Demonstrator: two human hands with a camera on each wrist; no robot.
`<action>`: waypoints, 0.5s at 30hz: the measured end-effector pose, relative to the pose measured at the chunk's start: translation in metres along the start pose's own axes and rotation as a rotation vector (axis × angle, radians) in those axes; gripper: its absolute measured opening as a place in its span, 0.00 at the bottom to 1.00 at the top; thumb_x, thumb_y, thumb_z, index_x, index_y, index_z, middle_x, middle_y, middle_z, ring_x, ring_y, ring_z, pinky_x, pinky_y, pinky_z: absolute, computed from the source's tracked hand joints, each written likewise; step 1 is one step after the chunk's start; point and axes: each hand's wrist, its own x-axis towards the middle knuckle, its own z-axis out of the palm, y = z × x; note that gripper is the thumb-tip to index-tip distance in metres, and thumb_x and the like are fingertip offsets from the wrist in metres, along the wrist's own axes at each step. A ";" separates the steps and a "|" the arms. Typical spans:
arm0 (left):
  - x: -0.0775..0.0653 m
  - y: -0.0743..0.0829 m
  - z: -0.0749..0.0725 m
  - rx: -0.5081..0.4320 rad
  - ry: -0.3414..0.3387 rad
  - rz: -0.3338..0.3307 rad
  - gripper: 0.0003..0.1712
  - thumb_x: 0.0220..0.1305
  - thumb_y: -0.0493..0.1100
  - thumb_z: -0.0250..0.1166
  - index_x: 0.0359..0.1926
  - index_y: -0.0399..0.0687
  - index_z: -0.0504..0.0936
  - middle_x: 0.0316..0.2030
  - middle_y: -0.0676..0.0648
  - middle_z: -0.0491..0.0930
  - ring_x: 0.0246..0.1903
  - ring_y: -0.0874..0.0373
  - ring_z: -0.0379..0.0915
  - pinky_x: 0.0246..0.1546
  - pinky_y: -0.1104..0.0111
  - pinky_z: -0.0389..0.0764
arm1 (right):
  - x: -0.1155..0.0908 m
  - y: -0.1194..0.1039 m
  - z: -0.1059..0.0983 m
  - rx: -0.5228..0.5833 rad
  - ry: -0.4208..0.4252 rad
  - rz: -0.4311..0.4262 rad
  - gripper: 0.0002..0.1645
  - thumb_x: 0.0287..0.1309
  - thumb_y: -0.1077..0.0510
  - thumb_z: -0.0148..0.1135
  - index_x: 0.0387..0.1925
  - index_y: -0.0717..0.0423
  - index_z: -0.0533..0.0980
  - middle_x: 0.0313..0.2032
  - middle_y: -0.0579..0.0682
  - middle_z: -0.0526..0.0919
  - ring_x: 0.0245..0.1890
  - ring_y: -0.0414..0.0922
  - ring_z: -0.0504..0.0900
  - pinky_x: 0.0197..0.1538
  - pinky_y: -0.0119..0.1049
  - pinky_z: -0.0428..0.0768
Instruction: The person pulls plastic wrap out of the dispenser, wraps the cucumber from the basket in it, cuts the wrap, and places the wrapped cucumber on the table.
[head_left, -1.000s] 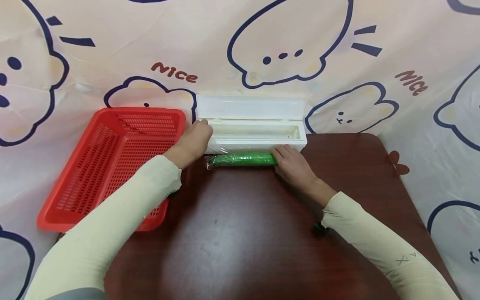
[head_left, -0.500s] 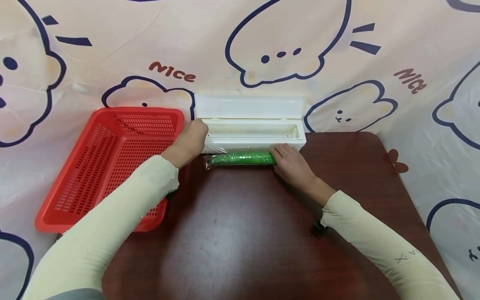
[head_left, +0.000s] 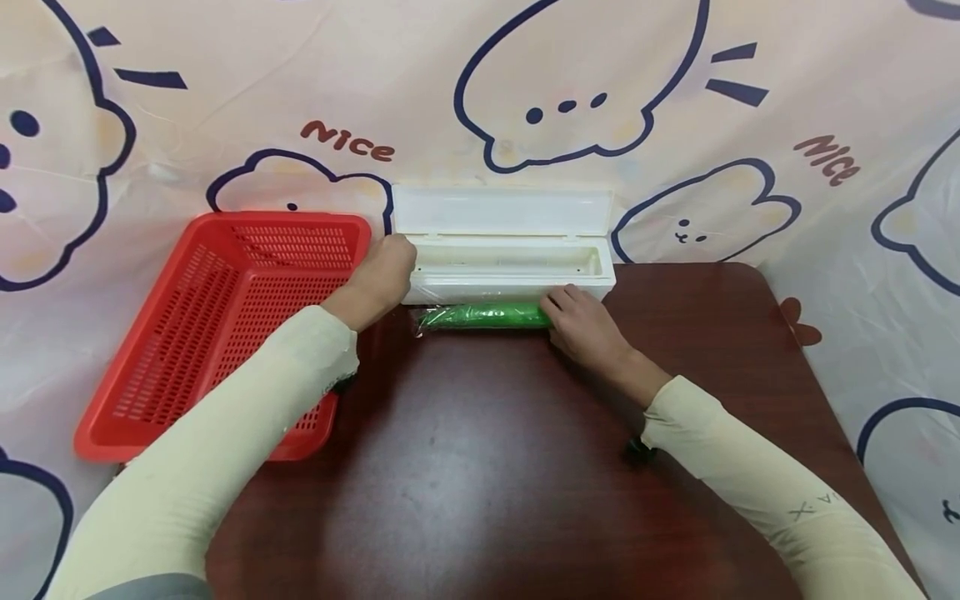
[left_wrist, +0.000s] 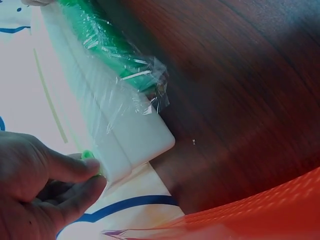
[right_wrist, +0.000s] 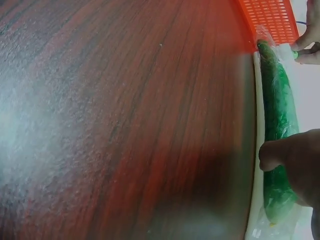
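Observation:
A cucumber [head_left: 487, 316] in clear cling film lies along the front of a white box [head_left: 510, 290] whose lid stands up. My right hand [head_left: 588, 329] grips its right end, thumb across it in the right wrist view. Film stretches from the cucumber over the box's front edge, plainest in the left wrist view. At the box's left end my left hand [head_left: 382, 279] pinches a small green slider [left_wrist: 88, 156] between thumb and forefinger, on the box's edge. The cucumber's film-covered left tip [left_wrist: 152, 82] sticks out free.
A red plastic basket [head_left: 206, 400] stands to the left, its right side close to my left hand. Behind the box hangs a printed cloth [head_left: 420, 92]. The dark wooden table [head_left: 480, 467] spreads in front, with its right edge beyond my right arm.
My left hand has shifted slightly left along the box to its left end. The right hand and the cucumber have stayed in place.

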 end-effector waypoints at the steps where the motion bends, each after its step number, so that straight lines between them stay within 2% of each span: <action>1: 0.000 0.000 0.000 0.002 -0.001 0.004 0.09 0.49 0.23 0.53 0.20 0.37 0.74 0.29 0.37 0.77 0.28 0.50 0.70 0.32 0.57 0.77 | 0.000 0.000 0.000 -0.004 0.004 -0.007 0.24 0.44 0.63 0.67 0.46 0.61 0.73 0.43 0.56 0.76 0.43 0.55 0.74 0.44 0.47 0.76; 9: 0.000 -0.002 0.000 -0.003 -0.002 0.018 0.09 0.47 0.23 0.53 0.20 0.38 0.73 0.28 0.38 0.77 0.27 0.50 0.69 0.32 0.57 0.77 | -0.001 -0.001 0.001 -0.018 0.016 -0.032 0.26 0.46 0.65 0.64 0.51 0.59 0.72 0.42 0.56 0.75 0.44 0.55 0.73 0.43 0.48 0.75; 15: 0.001 -0.003 0.000 -0.017 -0.025 0.010 0.08 0.51 0.23 0.53 0.25 0.35 0.76 0.31 0.37 0.77 0.29 0.49 0.70 0.32 0.59 0.76 | -0.001 -0.003 0.002 -0.078 0.006 -0.044 0.31 0.53 0.64 0.59 0.61 0.50 0.71 0.44 0.57 0.76 0.42 0.55 0.75 0.41 0.47 0.76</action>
